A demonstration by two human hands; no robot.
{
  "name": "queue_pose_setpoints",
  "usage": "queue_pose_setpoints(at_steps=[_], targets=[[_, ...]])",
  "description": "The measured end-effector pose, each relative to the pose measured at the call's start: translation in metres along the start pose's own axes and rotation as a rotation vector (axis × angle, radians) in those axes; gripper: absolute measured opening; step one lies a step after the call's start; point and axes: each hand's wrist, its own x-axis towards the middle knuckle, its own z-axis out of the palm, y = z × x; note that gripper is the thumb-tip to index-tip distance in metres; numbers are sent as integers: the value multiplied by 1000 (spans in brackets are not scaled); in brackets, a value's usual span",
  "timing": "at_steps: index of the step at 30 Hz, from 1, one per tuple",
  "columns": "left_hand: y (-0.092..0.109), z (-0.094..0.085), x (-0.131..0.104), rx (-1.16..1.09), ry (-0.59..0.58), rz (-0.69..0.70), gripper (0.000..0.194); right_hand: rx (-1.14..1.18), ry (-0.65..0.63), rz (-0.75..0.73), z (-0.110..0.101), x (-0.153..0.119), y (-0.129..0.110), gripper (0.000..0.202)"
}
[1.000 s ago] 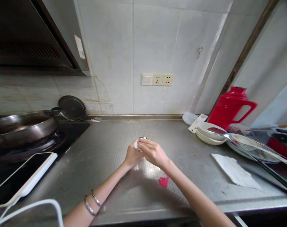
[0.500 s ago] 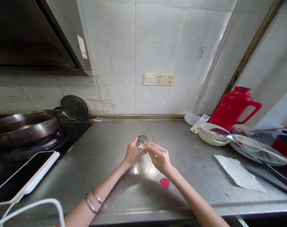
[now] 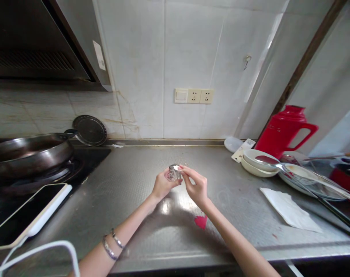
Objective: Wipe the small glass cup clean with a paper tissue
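Observation:
My left hand is wrapped round a small clear, shiny, glass-like object above the steel counter. Its exact kind is too small to make out. My right hand pinches at the object's right edge, thumb and forefinger closed there, with a pale glint at the fingertips. On the counter below my right wrist lies a red scrap with a ragged upper edge.
At left, a pan sits on the black cooktop beside a phone with a white cable. To the right are a red thermos, stacked bowls, plates with utensils and a white paper towel.
My right fingers have shifted up along the object's right edge, and more of its clear side shows. The white patch seen at its lower front no longer shows. My left hand has barely moved.

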Motion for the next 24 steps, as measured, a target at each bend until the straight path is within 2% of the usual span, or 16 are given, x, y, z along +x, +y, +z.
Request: queue_pose_setpoints(at_steps=[8, 10, 12, 14, 19, 24], targets=[[-4, -2, 3, -58, 30, -61, 54, 13, -85, -98, -13, 6, -4, 16], [-4, -2, 3, -50, 27, -63, 57, -45, -20, -39, -15, 13, 1, 12], [-4, -3, 3, -31, 19, -54, 58, -117, 78, 80, -14, 21, 10, 13], [-4, -4, 2, -22, 7, -46, 55, -141, 98, 192, -10, 27, 19, 19], [-4, -4, 1, -62, -44, -73, 52, -28, -64, 320, 2, 21, 28, 29], [-3, -6, 2, -64, -30, -88, 50, 291, -387, 356, -8, 4, 30, 34]])
